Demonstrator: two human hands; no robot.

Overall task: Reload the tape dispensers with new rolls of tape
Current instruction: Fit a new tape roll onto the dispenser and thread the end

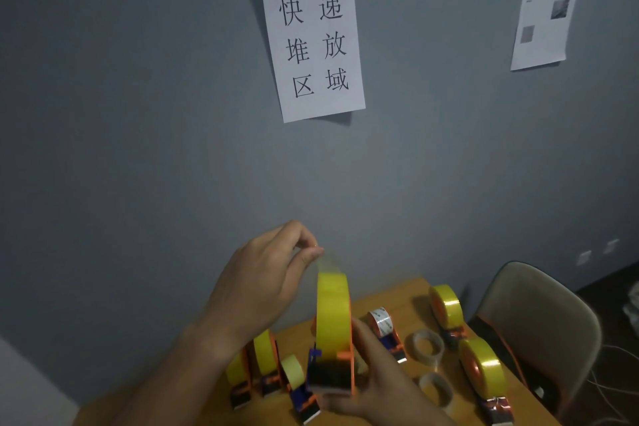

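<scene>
An orange tape dispenser [340, 370] loaded with a big yellow tape roll [333, 311] is held upright above the wooden table [390, 297]. My right hand [373, 380] grips the dispenser from its right side and underneath. My left hand [262, 284] pinches the free clear end of the tape [328, 261] between thumb and forefinger, lifted above the roll. More loaded dispensers stand on the table: two at left [256, 367], a small one [297, 387] in front, one with a white roll [385, 332], and two yellow ones at right [447, 311] [484, 373].
Two empty cardboard tape cores [428, 346] [436, 389] lie on the table right of my right hand. A grey chair [539, 318] stands at the table's right end. The grey wall behind carries a paper sign [313, 43] and another sheet [549, 5].
</scene>
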